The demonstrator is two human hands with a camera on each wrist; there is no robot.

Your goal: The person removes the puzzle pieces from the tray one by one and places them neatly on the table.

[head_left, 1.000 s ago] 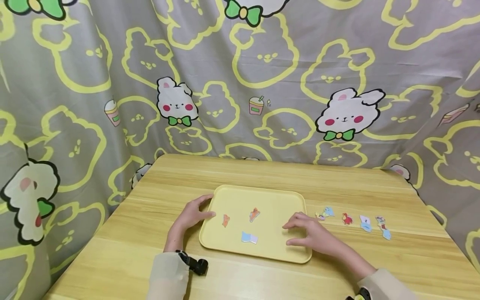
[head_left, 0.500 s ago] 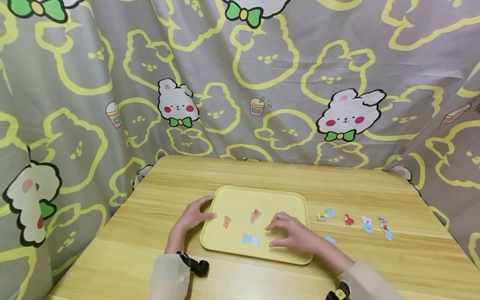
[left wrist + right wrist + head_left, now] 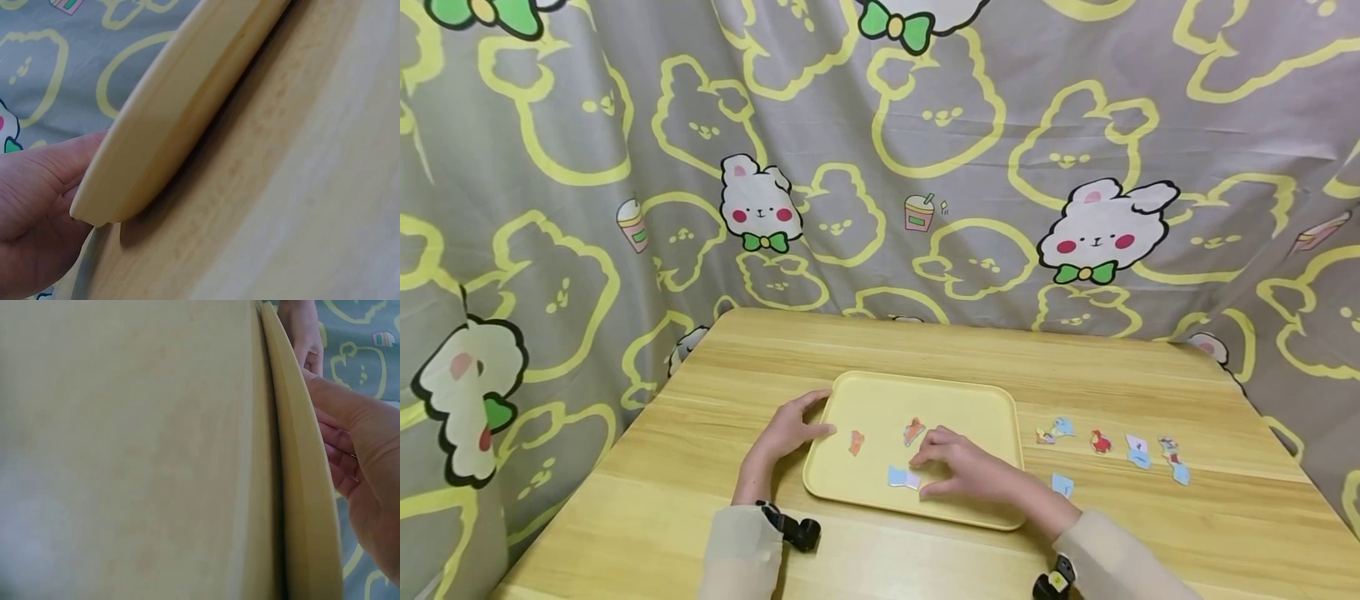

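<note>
On the wooden table lies a shallow yellow tray [image 3: 955, 396] with a few flat printed cut-out pieces on it. My left hand [image 3: 786, 432] holds the tray's left side, its thumb over the rim. My right hand [image 3: 966, 468] is above the tray, thumb and index finger apart on either side of the right end of a blue-and-lilac piece [image 3: 901, 477]. Two orange pieces lie farther back, a small one [image 3: 857, 442] and a larger one [image 3: 913, 432]. In the right wrist view the right hand [image 3: 369, 462] shows beyond the tray's edge [image 3: 306, 481]; the pieces are hidden there.
Right of the tray, more cut-outs lie in a row: a blue-and-yellow one [image 3: 1057, 430], a red one [image 3: 1101, 441], a white-and-blue one [image 3: 1138, 451] and a long multicoloured one [image 3: 1174, 460]. A light-blue piece [image 3: 1062, 484] lies nearer. A patterned curtain [image 3: 865, 167] hangs behind the table.
My right hand has moved left across the tray, from its right side to the blue-and-lilac piece. The light-blue piece on the table has come into view. The left hand has stayed put.
</note>
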